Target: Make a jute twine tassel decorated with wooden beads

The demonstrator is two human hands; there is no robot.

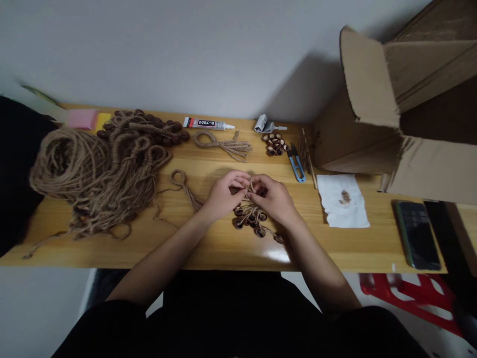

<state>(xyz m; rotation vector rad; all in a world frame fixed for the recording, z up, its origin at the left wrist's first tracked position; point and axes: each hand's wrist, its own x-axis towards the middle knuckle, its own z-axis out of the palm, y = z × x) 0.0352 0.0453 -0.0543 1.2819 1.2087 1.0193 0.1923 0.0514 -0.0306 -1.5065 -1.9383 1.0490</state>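
At the middle of the wooden table, my left hand (230, 193) and my right hand (271, 196) meet over a bundle of jute cord (251, 186). Fingertips of both hands are closed on the cord. From it, several strands run down to round brown nutshell-like pieces (251, 218) lying on the wood below my hands. Left of my left hand lies a looped jute cord (179, 179), its tail passing behind my wrist. Another looped cord bundle (219, 144) rests farther back. My fingers partly hide the cord between them.
A large jute cord heap (122, 179) covers the left side of the table (238, 256). Along the back are a glue tube (206, 124), a rolled-up tube (266, 124), cut shells (275, 144) and blue snips (297, 164). Rightward stand a cardboard box (346, 119), white tissue (341, 209) and phone (417, 233).
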